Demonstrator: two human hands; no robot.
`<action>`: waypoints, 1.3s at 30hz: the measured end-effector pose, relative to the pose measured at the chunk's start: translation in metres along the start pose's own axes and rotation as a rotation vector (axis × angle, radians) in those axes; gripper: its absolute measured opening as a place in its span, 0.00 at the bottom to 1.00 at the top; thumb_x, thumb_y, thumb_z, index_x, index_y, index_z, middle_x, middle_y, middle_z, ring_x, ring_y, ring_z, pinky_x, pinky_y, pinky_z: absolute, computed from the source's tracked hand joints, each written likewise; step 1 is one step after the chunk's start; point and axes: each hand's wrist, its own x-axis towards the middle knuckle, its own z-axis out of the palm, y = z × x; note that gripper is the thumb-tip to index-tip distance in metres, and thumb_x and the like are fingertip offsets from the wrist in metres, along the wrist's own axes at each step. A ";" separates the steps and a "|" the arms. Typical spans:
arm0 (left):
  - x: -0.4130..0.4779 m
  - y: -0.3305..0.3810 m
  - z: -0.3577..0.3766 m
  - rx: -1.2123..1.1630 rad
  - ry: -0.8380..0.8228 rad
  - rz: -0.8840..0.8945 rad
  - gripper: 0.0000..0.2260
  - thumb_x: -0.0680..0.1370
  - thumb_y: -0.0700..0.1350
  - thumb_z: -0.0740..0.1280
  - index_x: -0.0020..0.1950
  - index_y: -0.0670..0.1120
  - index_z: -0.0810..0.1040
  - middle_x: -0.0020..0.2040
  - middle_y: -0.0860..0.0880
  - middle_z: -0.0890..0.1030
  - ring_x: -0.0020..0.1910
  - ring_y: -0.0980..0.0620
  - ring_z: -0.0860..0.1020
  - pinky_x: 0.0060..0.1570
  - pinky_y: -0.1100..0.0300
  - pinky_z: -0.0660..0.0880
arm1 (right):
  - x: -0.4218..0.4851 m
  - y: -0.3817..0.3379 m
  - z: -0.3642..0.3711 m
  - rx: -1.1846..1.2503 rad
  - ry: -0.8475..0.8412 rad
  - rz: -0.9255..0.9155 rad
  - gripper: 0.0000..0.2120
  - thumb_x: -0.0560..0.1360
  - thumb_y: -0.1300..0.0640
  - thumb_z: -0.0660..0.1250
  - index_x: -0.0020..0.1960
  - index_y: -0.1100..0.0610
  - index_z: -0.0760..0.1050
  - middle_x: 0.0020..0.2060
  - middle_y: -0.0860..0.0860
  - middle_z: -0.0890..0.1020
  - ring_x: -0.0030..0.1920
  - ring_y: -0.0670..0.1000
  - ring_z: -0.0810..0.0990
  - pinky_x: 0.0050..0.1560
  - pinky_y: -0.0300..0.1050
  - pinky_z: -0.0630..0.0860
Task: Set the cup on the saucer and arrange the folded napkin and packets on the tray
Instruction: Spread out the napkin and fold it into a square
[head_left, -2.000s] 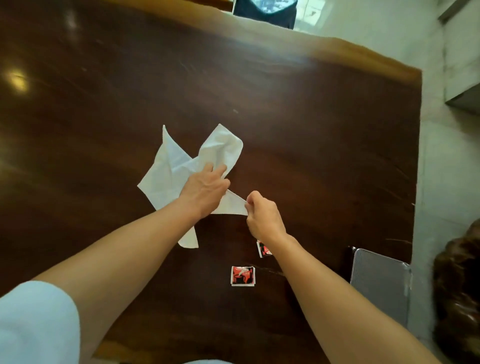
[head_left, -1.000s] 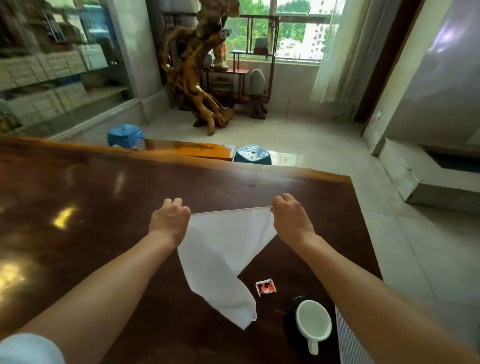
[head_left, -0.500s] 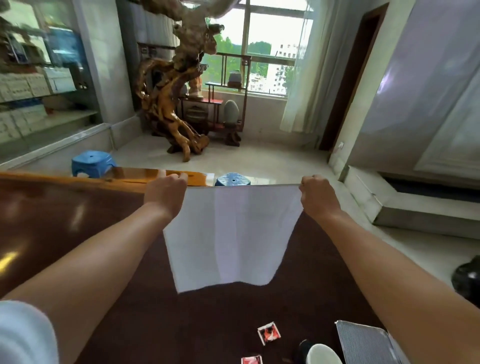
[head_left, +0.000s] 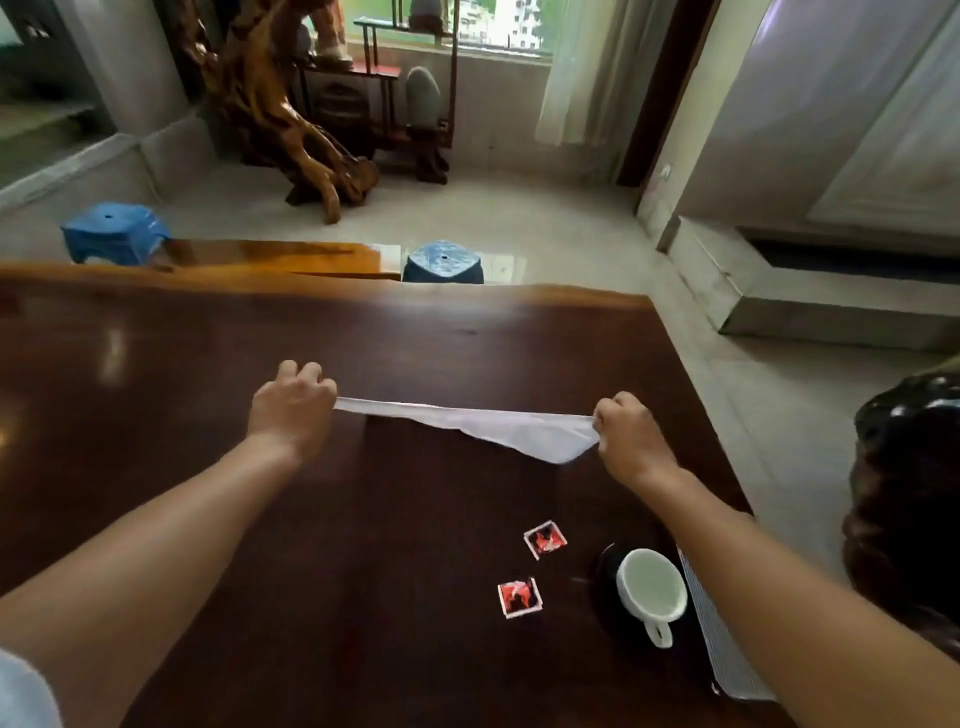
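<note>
A white napkin (head_left: 498, 427) is held stretched above the dark table (head_left: 208, 364), gripped by the left hand (head_left: 291, 410) and right hand (head_left: 631, 441), with two red packets (head_left: 544, 540) and the cup (head_left: 652, 584) lying nearer, beside the tray (head_left: 727, 660)

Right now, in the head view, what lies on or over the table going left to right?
left hand → napkin, stretched between both hands → two red packets → right hand, cup on dark saucer → tray at the right edge.
</note>
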 end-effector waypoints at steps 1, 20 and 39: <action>-0.011 -0.003 0.015 -0.005 -0.054 -0.006 0.09 0.76 0.39 0.68 0.56 0.46 0.80 0.56 0.48 0.76 0.60 0.44 0.72 0.46 0.52 0.76 | -0.011 0.000 0.014 0.010 -0.054 -0.011 0.05 0.75 0.70 0.64 0.45 0.65 0.78 0.45 0.57 0.74 0.42 0.57 0.75 0.42 0.45 0.70; -0.077 -0.008 0.145 -0.163 -0.520 -0.027 0.08 0.80 0.40 0.60 0.52 0.47 0.78 0.47 0.50 0.74 0.52 0.47 0.73 0.43 0.52 0.74 | -0.068 0.026 0.121 -0.041 -0.630 0.173 0.10 0.76 0.68 0.61 0.43 0.59 0.80 0.46 0.57 0.82 0.48 0.59 0.80 0.41 0.46 0.74; 0.093 -0.004 0.227 -0.485 -0.285 -0.359 0.09 0.82 0.45 0.60 0.56 0.43 0.77 0.55 0.39 0.77 0.55 0.36 0.76 0.47 0.47 0.70 | 0.123 0.034 0.212 -0.008 -0.393 0.270 0.11 0.80 0.58 0.60 0.55 0.57 0.80 0.50 0.56 0.82 0.49 0.58 0.80 0.48 0.53 0.81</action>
